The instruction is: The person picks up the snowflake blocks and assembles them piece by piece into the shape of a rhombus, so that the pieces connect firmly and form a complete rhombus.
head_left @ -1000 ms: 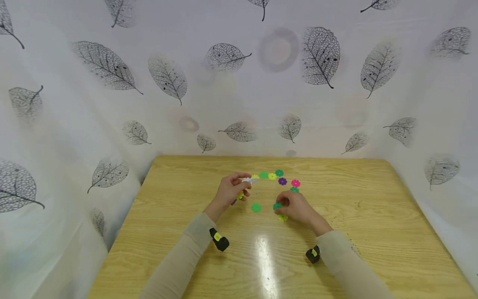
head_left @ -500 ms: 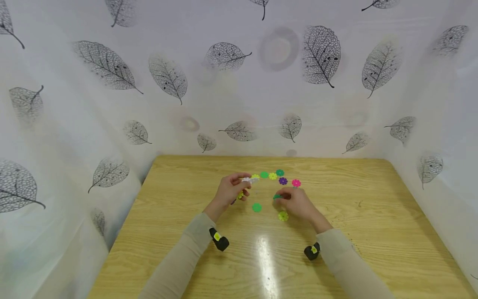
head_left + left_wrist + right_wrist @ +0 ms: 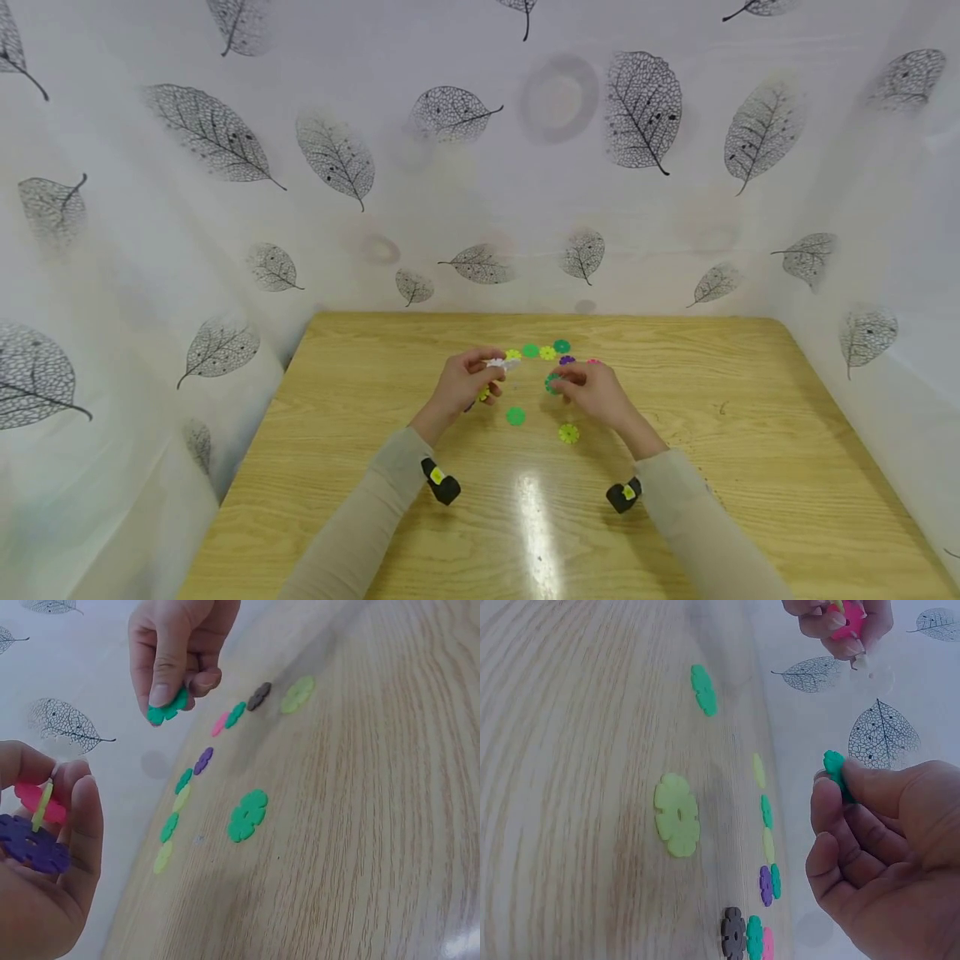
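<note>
My left hand point(image 3: 462, 385) holds a small cluster of joined snowflake-shaped plastic discs above the table. Within it are a purple disc point(image 3: 34, 846), a pink disc point(image 3: 30, 796), a yellow disc point(image 3: 43, 806) standing edgewise and a white disc point(image 3: 501, 363). Fingers partly cover the cluster. Across from it, my right hand point(image 3: 597, 393) pinches a dark green snowflake disc point(image 3: 833, 763) between thumb and index finger. This disc is raised off the wood and apart from the cluster.
A light green disc point(image 3: 515, 416) and a yellow-green disc point(image 3: 569, 433) lie on the wooden table point(image 3: 375, 517). Farther back, several coloured discs form a loose row, including a purple one point(image 3: 766, 886) and a dark one point(image 3: 733, 934). A leaf-patterned curtain point(image 3: 480, 183) hangs behind.
My right hand has picked up the dark green disc from beside the yellow-green one and moved it up and away from me. The left hand has stayed nearly still with its cluster.
</note>
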Tool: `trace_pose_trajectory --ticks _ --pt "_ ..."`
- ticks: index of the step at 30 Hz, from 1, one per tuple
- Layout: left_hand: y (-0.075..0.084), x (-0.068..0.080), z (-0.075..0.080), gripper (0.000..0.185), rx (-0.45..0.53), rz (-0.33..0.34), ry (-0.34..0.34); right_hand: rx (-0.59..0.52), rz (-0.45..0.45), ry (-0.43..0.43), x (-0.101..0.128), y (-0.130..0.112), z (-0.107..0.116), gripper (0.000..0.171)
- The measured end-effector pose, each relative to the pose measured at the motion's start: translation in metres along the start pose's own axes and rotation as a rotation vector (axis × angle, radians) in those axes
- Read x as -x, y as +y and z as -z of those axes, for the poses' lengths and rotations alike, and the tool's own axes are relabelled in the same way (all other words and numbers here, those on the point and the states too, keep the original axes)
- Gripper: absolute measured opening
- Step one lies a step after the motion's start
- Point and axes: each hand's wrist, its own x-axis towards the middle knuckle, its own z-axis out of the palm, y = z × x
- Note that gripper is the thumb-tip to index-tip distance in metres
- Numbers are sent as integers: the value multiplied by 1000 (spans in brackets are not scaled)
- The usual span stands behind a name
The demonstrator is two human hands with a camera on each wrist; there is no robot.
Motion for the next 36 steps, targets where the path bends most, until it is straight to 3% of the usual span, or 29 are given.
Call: trace_pose_trajectory --ticks 5,19,36 --pt "-2 0 -1 30 7 3 -8 -14 -7 -10 -1 1 0 26" --pt "-2 -1 -4 30 3 -9 -3 -185 -28 0 -5 -9 2 26" --pt "-1 -2 -5 31 3 -12 -21 -214 7 8 -11 -23 -2 27"
